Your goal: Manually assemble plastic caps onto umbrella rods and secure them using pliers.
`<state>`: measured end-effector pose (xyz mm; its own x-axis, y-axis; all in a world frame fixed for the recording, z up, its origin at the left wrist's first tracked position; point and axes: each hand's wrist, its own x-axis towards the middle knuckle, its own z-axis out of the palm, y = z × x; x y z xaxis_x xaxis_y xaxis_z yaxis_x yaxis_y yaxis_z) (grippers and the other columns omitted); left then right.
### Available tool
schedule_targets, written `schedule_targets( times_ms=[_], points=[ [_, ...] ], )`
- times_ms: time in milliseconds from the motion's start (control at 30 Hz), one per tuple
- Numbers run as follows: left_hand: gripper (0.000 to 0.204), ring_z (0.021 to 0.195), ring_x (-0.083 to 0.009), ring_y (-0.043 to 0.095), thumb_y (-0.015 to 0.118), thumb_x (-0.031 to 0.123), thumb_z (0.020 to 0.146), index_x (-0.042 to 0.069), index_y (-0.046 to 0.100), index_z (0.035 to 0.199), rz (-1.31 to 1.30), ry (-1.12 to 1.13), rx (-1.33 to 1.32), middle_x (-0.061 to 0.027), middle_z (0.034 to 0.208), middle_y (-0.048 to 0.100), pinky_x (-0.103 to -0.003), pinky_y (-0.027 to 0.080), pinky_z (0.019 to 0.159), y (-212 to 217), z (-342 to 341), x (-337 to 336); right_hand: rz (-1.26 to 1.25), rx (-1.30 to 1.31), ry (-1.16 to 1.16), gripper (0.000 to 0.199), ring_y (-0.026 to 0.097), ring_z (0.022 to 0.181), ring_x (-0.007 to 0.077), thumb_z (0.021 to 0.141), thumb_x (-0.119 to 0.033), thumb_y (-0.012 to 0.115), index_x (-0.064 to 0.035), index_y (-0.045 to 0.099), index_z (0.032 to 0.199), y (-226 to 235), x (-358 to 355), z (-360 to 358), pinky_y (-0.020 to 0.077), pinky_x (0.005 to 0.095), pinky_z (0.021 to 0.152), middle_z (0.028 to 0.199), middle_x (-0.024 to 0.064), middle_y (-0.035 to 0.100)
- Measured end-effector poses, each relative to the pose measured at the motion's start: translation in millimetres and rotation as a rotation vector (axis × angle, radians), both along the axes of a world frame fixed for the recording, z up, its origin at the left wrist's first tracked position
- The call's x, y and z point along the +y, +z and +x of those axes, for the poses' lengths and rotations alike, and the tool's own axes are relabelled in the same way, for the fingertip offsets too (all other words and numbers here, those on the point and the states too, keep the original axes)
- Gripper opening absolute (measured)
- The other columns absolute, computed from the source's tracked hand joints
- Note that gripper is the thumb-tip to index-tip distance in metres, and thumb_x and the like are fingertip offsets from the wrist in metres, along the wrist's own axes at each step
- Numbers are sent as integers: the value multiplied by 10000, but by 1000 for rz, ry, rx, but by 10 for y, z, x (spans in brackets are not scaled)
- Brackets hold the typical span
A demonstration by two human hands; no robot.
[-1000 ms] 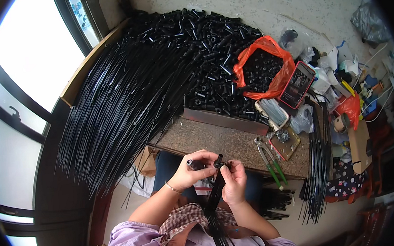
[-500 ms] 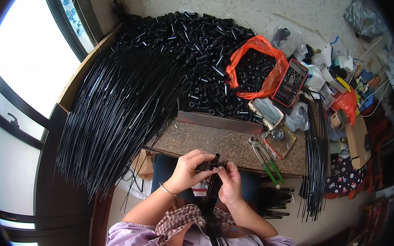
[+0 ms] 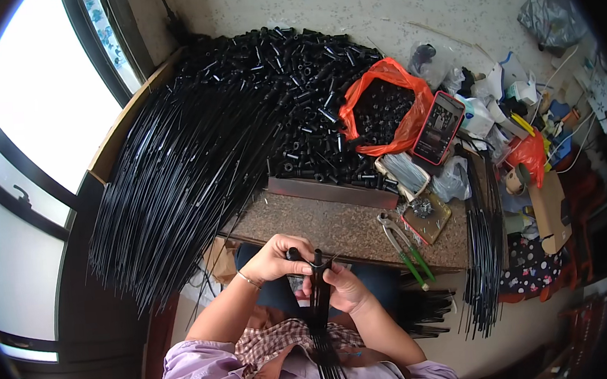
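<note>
My left hand point(image 3: 278, 258) pinches the top end of a bundle of thin black rods that look like umbrella ribs point(image 3: 319, 306). My right hand point(image 3: 347, 286) grips the same bundle from the other side, thumb against its top. Between the hands a short black tube point(image 3: 317, 257) stands up from the bundle, with a round black end beside the left fingers. Below, the rods hang down over my lap and spread at their lower tips. How they join at the top is partly hidden by my fingers.
Beyond the bench edge point(image 3: 292, 222) lie heaped black tubular fittings point(image 3: 293, 62) and a long sheaf of black rods point(image 3: 168, 193). To the right are a red bag point(image 3: 413, 134) of small black parts, a phone point(image 3: 439, 127), green-handled pincers point(image 3: 406, 249) and another rod bundle point(image 3: 482, 268).
The bundle's top now stands more upright between my hands, with its tube showing clearly. My right hand has moved slightly down. The view has shifted a little.
</note>
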<state>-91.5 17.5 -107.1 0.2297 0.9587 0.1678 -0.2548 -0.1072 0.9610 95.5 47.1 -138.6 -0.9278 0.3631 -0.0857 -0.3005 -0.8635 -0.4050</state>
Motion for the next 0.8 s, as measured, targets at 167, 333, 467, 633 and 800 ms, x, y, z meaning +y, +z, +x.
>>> schedule_targets(
  times_ms=[167,333,467,633,800],
  points=[
    [195,741,-186,571,766,129,671,3,649,763,120,-284,-71,-93,795,633,-294,440,685,51,-25,82,42,65,120,317,596,852,225,793,-235,661,-45,567,1028,-80,-90,50,416,471,928,861,101,615],
    [482,1027,-171,526,577,377,849,3,548,1151,-24,93,35,-90,1123,568,-296,419,855,383,56,143,222,-180,-346,226,579,769,194,826,-221,627,-53,553,958,60,-204,38,458,418,851,809,89,599],
    [585,1066,-178,490,438,484,895,37,452,1273,-12,-56,371,-120,1244,495,-326,368,949,636,333,178,305,-253,-496,167,585,731,165,851,-200,604,-56,532,895,134,-277,-1,482,319,738,818,85,610],
    [537,1044,-171,528,621,390,819,-28,518,1140,-116,-132,-63,-109,1090,581,-311,411,914,566,245,181,350,-292,-590,162,584,707,176,863,-201,586,-65,508,903,125,-344,67,488,297,655,830,98,601],
    [239,951,-113,550,626,75,826,-17,545,1030,23,-16,276,-66,970,614,-263,452,826,484,93,207,316,-297,-582,162,585,689,178,856,-198,595,-69,504,892,128,-325,50,488,297,644,818,103,605]
  ],
)
